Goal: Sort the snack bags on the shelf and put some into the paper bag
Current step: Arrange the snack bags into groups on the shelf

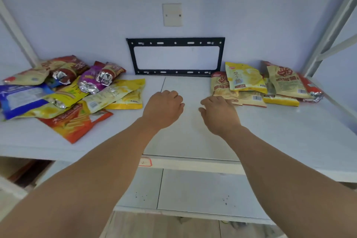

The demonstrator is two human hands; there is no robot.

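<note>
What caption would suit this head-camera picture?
Two bare hands, left and right, hover empty over a white shelf between two heaps of colourful snack bags.

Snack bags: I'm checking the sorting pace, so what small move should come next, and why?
Probably the left hand reaches for the yellow bag at the mixed pile's edge: both hands hold nothing, and the right pile looks sorted.

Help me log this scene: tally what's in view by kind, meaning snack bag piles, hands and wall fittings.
Snack bag piles: 2, the left pile and the right pile
Hands: 2, the left hand and the right hand, neither holding a bag
Wall fittings: 2, the black bracket and the blank cover plate
Total: 6
</note>
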